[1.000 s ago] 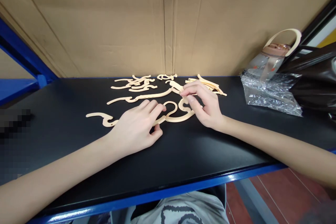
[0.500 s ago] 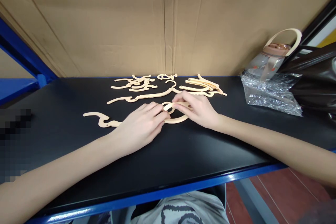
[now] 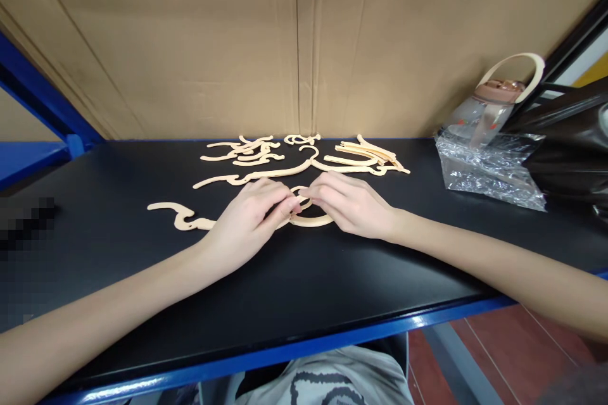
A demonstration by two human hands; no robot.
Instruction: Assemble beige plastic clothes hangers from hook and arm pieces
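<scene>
Near the middle of the table, my left hand [image 3: 254, 212] is closed, its thumb and fingertips pinching a cream clothes hanger piece at the joint. My right hand [image 3: 351, 204] is closed too, its fingertips on the hanger's looped hook right beside the left fingertips. From under my left hand the hanger's notched arm [image 3: 185, 216] sticks out to the left; a curved part of the hanger [image 3: 311, 222] shows between the hands. The exact contact is partly covered by my fingers. Just behind lies an assembled clothes hanger [image 3: 280, 173], its hook pointing away from me.
Loose notched hanger arms [image 3: 251, 150] lie in a pile at the back left, hook pieces [image 3: 303, 138] at the back centre and long hanger bars [image 3: 365, 152] at the back right. A drink bottle [image 3: 496, 104] stands by crumpled clear plastic [image 3: 491, 168]. Cardboard [image 3: 190, 44] walls the back.
My left thumb has come forward to pinch at the joint, and my right hand has shifted slightly left and lower, its fingers now over the hook. The hanger has moved slightly left.
</scene>
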